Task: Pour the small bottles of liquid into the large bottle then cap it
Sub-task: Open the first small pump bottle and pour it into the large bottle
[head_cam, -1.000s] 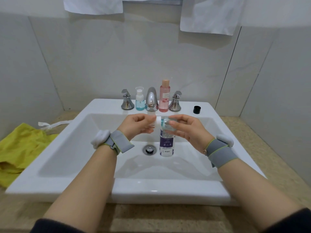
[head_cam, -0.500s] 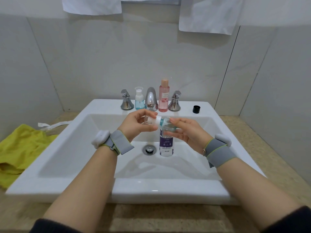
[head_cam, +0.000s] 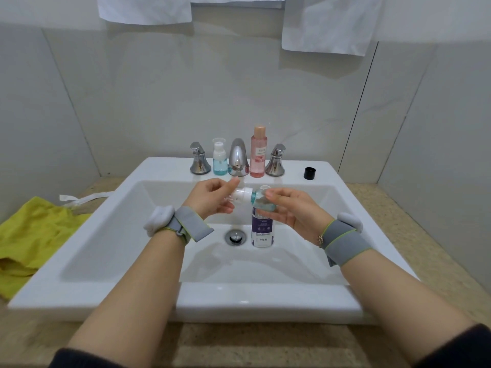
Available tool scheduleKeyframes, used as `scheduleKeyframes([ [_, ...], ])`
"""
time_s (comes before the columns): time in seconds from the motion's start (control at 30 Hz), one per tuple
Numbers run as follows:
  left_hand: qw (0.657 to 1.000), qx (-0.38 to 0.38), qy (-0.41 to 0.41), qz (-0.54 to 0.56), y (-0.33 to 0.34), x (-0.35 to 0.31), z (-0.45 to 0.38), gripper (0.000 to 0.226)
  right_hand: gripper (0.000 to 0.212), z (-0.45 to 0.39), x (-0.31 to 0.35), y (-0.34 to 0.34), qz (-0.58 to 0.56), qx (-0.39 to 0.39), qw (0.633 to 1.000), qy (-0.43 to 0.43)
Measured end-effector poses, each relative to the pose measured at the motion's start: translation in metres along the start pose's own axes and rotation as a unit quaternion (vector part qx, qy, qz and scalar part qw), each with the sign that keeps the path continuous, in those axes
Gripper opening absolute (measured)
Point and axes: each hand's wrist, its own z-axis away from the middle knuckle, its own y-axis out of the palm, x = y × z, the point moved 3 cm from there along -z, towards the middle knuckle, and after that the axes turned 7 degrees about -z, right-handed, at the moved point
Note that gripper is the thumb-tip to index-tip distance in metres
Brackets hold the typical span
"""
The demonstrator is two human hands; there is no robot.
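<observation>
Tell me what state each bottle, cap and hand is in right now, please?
Large bottle: upright in the sink, uncapped.
Small blue bottle: tipped sideways over the large bottle, pump top on.
Black cap: loose on the sink ledge.
Pink bottle: upright, capped.
Blue pump bottle: upright, capped.
Left hand: fingers around the pump top.
Right hand: holding the small blue bottle.

large bottle (head_cam: 262,229) label, print unreadable
</observation>
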Motion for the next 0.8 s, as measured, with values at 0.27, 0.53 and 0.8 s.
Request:
scheduleKeyframes([
  [0.27, 0.997, 0.043, 0.059, 0.002, 0.0001, -0.0056, 0.0065, 0.051, 0.026, -0.0022, 0.0016, -0.0047, 0.005, -0.024, 1.000, -0.015],
  [0.53, 0.998, 0.019, -0.049, 0.034, 0.0001, -0.0033, 0.0042, 0.035, 0.032, -0.0020, 0.0019, -0.0039, 0.006, -0.021, 1.000, -0.015],
  [0.8, 0.992, 0.059, -0.041, 0.101, -0.0019, -0.0051, 0.0038, 0.043, 0.032, -0.0017, 0.0040, -0.0050, 0.009, -0.029, 0.999, -0.024],
])
